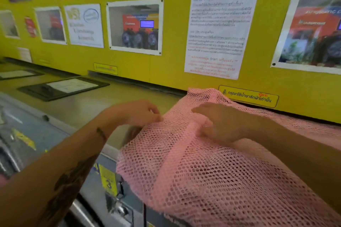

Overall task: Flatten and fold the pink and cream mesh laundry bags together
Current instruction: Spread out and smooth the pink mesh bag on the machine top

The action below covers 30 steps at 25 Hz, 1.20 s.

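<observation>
A pink mesh laundry bag [212,177] lies spread over the top of a washing machine [88,101] and hangs down over its front edge. My left hand [142,112] pinches the bag's left edge between its fingertips. My right hand [219,123] lies palm down on the mesh near the bag's middle, fingers bent and pressing a raised fold. No cream bag shows in this view.
A yellow wall [169,64] with posters and notices stands right behind the machine top. Two black-framed sheets [64,87] lie on the steel top to the left. The machine's grey front panel [103,180] with stickers and controls drops away below.
</observation>
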Motion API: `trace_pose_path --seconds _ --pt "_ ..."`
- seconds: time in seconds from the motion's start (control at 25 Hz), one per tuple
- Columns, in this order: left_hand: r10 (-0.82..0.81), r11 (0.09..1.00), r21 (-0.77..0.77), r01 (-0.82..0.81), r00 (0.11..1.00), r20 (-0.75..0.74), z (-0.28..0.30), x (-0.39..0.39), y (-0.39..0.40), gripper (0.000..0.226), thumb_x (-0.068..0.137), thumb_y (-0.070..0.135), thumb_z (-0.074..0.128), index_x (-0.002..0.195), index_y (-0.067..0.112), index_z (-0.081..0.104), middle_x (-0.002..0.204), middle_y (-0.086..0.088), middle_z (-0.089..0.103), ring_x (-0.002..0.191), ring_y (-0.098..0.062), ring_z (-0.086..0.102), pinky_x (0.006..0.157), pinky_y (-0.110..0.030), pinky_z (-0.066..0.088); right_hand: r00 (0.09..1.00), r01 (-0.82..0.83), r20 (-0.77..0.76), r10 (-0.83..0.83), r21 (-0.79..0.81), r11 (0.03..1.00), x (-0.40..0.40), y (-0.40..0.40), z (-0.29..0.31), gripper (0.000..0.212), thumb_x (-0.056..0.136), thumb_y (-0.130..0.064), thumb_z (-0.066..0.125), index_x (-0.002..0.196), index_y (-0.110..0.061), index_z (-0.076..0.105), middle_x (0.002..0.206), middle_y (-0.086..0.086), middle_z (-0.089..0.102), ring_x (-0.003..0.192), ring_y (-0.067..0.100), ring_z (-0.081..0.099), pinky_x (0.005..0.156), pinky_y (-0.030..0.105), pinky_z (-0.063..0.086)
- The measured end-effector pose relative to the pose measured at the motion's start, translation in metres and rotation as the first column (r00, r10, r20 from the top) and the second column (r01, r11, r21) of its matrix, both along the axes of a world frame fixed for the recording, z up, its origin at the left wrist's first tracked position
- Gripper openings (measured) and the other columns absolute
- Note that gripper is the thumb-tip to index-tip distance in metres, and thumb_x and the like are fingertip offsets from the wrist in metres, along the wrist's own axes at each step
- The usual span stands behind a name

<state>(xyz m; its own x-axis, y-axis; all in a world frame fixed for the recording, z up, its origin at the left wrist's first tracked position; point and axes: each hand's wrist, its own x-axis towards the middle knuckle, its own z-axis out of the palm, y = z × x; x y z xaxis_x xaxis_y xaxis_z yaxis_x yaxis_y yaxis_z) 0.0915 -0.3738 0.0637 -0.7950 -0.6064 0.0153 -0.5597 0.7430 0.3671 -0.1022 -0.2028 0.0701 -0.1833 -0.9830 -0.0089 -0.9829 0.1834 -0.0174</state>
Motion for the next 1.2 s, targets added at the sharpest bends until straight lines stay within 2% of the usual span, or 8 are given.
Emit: trace_pose_path --seconds 0.2,0.32,0.44,0.52,0.64,0.92,1.08,1.2 --pt "-0.002 0.999 0.044 0.008 0.989 -0.147 -0.021 0.022 0.006 0.025 0.085 0.024 0.066 0.109 0.031 0.064 0.088 0.008 0.066 0.082 -0.012 0.063 0.067 -0.022 0.043 0.999 -0.029 0.037 0.018 0.32 0.947 0.036 -0.021 -0.028 0.086 0.082 -0.083 0.02 0.154 -0.042 -0.002 0.167 0.003 -0.006 0.152 0.029 -0.008 0.121 0.054 0.001" --pt "0.048 0.998 0.036 -0.043 0.985 -0.164 -0.024 0.032 0.004 0.026 0.085 0.019 0.068 0.108 0.031 0.066 0.087 0.007 0.065 0.079 -0.013 0.062 0.066 -0.022 0.043 0.991 -0.083 0.12 0.057 0.227 0.97 0.038 -0.015 -0.021 0.078 0.092 -0.069 0.031 0.157 -0.034 0.006 0.167 0.002 0.001 0.153 0.021 0.0 0.122 0.041 0.002" --pt "0.113 0.99 -0.066 -0.123 0.985 -0.13 -0.02 0.035 0.004 0.03 0.086 0.028 0.066 0.115 0.029 0.064 0.101 0.004 0.064 0.093 -0.016 0.059 0.083 -0.027 0.044 0.975 -0.13 0.191 0.118 0.052 0.99 0.027 0.002 -0.011 0.076 0.093 -0.062 0.042 0.157 -0.031 0.013 0.167 -0.002 0.007 0.151 0.014 0.007 0.123 0.039 0.009" --pt "0.075 0.96 -0.235 -0.152 0.948 -0.309 -0.019 0.024 0.013 0.038 0.085 0.038 0.058 0.12 0.026 0.062 0.114 -0.002 0.06 0.106 -0.02 0.056 0.096 -0.035 0.045 0.986 -0.096 0.141 0.092 0.022 0.995 0.011 0.015 -0.007 0.076 0.092 -0.065 0.041 0.156 -0.036 0.012 0.167 -0.004 0.005 0.152 0.013 0.004 0.123 0.045 0.009" --pt "-0.092 0.962 -0.27 -0.045 0.875 -0.475 -0.017 -0.004 0.046 0.035 0.089 0.039 0.053 0.119 0.024 0.063 0.114 -0.002 0.061 0.106 -0.018 0.056 0.094 -0.038 0.046 0.997 -0.002 0.071 -0.003 0.063 0.998 -0.019 0.042 -0.006 0.082 0.085 -0.077 0.033 0.154 -0.043 0.007 0.167 -0.006 0.001 0.152 0.015 0.001 0.122 0.05 0.01" --pt "-0.273 0.958 -0.167 0.232 0.914 -0.301 0.014 -0.09 0.126 0.031 0.095 0.047 0.049 0.116 0.03 0.062 0.115 0.005 0.059 0.109 -0.016 0.055 0.095 -0.036 0.044 0.974 0.214 0.065 -0.218 0.066 0.975 -0.084 0.134 0.002 0.082 0.086 -0.076 0.033 0.155 -0.037 0.012 0.166 -0.006 0.007 0.152 0.013 0.004 0.123 0.044 0.009" --pt "-0.321 0.947 -0.035 0.32 0.945 -0.064 0.013 -0.146 0.178 0.058 0.093 0.063 0.035 0.14 0.031 0.047 0.151 -0.002 0.041 0.135 -0.024 0.042 0.112 -0.042 0.031 0.907 0.416 0.001 -0.42 0.15 0.897 -0.134 0.194 -0.028 0.101 0.065 -0.094 0.012 0.153 -0.044 0.003 0.167 -0.002 0.0 0.153 0.025 0.002 0.12 0.057 0.01" --pt "-0.347 0.937 0.019 0.349 0.921 0.175 -0.007 -0.177 0.206 0.09 0.075 0.087 0.018 0.152 0.039 0.02 0.164 -0.001 0.015 0.149 -0.025 0.018 0.119 -0.05 0.014 0.899 0.413 0.084 -0.43 0.159 0.896 -0.157 0.226 -0.034 0.083 0.085 -0.08 0.021 0.155 -0.037 0.009 0.167 0.0 0.007 0.152 0.022 0.007 0.121 0.051 0.01"
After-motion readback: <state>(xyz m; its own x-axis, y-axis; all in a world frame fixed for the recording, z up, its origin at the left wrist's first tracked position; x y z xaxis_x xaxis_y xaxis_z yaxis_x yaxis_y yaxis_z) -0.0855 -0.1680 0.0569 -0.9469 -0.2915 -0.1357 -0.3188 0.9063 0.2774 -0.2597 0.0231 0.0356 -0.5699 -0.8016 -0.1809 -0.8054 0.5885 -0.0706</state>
